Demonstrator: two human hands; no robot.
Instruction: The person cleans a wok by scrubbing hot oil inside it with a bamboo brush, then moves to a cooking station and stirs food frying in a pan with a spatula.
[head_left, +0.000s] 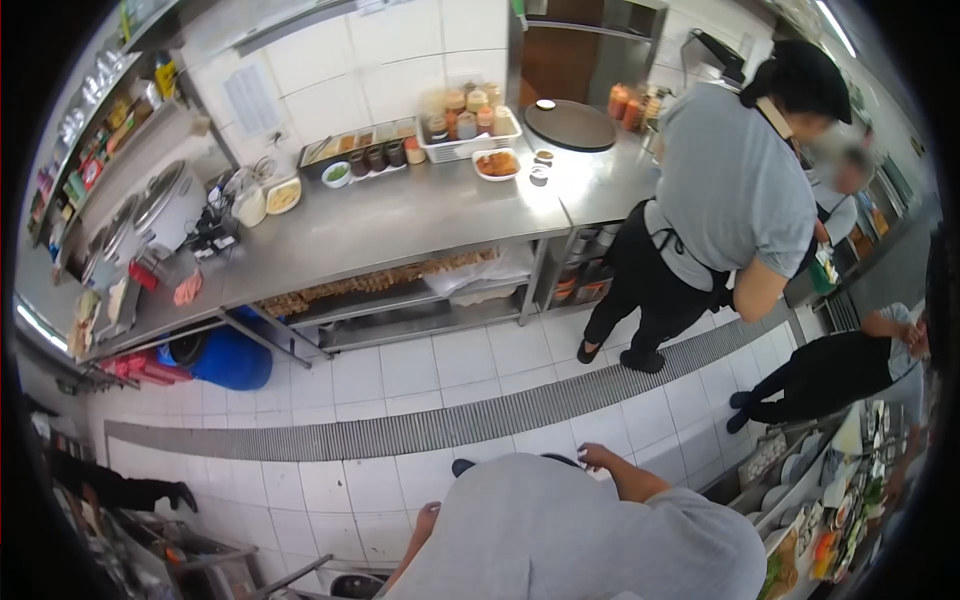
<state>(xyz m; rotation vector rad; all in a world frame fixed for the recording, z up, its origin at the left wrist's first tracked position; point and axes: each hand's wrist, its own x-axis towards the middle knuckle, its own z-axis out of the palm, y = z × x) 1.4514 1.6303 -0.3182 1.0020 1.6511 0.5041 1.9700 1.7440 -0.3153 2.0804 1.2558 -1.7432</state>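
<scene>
At the bottom of the view is my own grey-shirted body, with both arms held out from its sides. My left hand [427, 519] hangs low over the white tiled floor [370, 490]. Its fingers are small and partly turned away, and no object shows in it. On the other side, my right hand [595, 457] is also above the floor, its fingers loosely bent and apart, with nothing visible in them. A dark shoe [462, 467] pokes out beyond my shirt, between the two hands.
Across a floor drain grate [400, 432] runs a steel counter [400, 215] with sauce bottles [466, 122], a food tray [497, 164] and a round dark plate [571, 125]. A co-worker [735, 170] stands there; another person [830, 370] is at right. Ingredient trays [835, 520] fill the lower right.
</scene>
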